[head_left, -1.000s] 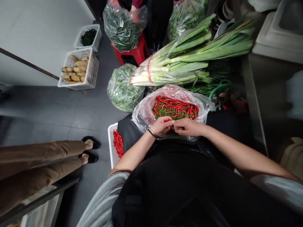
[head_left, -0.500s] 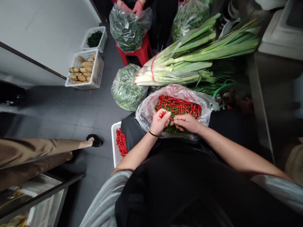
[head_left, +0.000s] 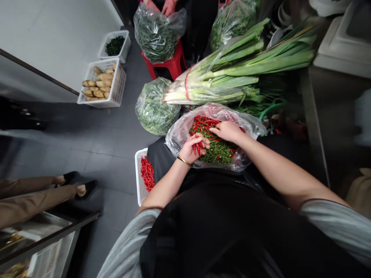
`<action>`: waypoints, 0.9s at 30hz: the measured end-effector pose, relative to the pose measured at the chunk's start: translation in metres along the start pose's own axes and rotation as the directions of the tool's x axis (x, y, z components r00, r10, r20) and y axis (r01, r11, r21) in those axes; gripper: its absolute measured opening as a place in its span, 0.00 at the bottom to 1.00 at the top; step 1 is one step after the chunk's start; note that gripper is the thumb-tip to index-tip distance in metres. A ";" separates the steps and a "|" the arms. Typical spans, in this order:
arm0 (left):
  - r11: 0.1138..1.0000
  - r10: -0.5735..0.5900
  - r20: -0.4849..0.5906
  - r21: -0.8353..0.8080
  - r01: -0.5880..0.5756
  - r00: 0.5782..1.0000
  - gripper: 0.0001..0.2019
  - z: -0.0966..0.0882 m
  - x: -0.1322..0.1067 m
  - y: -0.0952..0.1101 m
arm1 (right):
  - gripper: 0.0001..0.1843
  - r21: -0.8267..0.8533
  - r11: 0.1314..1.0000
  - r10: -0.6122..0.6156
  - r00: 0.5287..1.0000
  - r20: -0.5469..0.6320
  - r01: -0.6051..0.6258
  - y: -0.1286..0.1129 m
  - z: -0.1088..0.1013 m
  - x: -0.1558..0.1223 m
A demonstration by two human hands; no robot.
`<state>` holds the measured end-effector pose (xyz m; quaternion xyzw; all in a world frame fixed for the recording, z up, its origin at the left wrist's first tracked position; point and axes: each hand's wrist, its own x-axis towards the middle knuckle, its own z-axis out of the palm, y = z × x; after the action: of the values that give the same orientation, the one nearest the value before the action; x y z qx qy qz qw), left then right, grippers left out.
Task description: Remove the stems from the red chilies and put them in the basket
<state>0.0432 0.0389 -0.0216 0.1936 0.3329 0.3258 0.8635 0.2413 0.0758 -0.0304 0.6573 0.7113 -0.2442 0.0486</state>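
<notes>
On my lap lies an open clear plastic bag full of red chili peppers with green stems. My left hand, palm turned up at the bag's near left side, is curled around several red chilies whose tips show between its fingers. My right hand is over the far part of the bag, its fingers bent and drawn together at the heap; what lies between the fingertips is hidden. Left of my leg, a white basket contains stemless red chilies.
Beyond the bag lie large leeks and a bag of greens. A person's pink-gloved hands are at another bag on a red stool. A crate of brown roots stands left; someone's legs are at lower left.
My right hand has moved from beside my left hand up and away to the far chilies. The left hand has turned its palm up, still holding chilies. The walking person's legs have shifted left.
</notes>
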 end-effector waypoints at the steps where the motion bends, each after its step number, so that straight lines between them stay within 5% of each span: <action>1: 1.000 -0.012 -0.017 0.013 0.013 1.000 0.16 0.000 0.001 0.001 | 0.25 -0.029 0.998 0.058 0.998 0.007 -0.057 -0.003 0.006 0.012; 5: 0.999 -0.016 -0.142 0.029 0.021 0.990 0.18 0.000 0.006 0.002 | 0.14 0.067 0.996 0.051 0.997 0.051 -0.054 -0.001 0.018 0.025; 9: 0.989 -0.044 -0.199 0.132 0.071 0.979 0.20 0.002 0.015 -0.006 | 0.14 0.251 0.933 -0.247 0.966 -0.074 0.258 0.005 0.016 -0.023; 12: 0.968 -0.132 -0.133 0.196 0.156 0.982 0.21 0.002 0.019 -0.016 | 0.15 0.265 0.784 -0.542 0.827 -0.148 0.561 -0.006 0.018 -0.073; 15: 0.956 -0.232 -0.056 0.170 0.238 0.971 0.20 -0.002 0.019 -0.020 | 0.17 0.352 0.632 -0.733 0.680 -0.016 0.690 -0.014 0.018 -0.096; 17: 0.975 -0.188 -0.041 0.115 0.192 0.981 0.18 -0.006 0.017 -0.016 | 0.17 0.316 0.706 -0.683 0.728 0.067 0.633 -0.009 0.015 -0.083; 19: 0.993 -0.101 -0.052 0.061 0.104 0.994 0.16 -0.009 0.016 -0.010 | 0.19 0.176 0.885 -0.439 0.898 0.008 0.431 -0.001 0.011 -0.051; 21: 0.997 -0.061 -0.065 0.040 0.064 0.996 0.12 -0.009 0.014 -0.004 | 0.23 0.065 0.981 -0.180 0.982 -0.058 0.183 0.004 0.008 -0.013; 24: 0.996 -0.060 -0.086 0.054 0.065 0.994 0.10 -0.007 0.011 0.001 | 0.17 -0.027 0.999 -0.020 0.995 0.093 0.023 0.006 0.008 0.026; 27: 0.992 -0.030 -0.139 0.118 0.046 0.990 0.14 -0.005 0.009 -0.002 | 0.10 0.128 0.989 -0.088 0.987 0.133 0.071 0.007 0.013 0.023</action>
<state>0.0459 0.0439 -0.0304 0.2161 0.4143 0.3011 0.8313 0.2419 0.0914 -0.0530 0.6118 0.7155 -0.3340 0.0474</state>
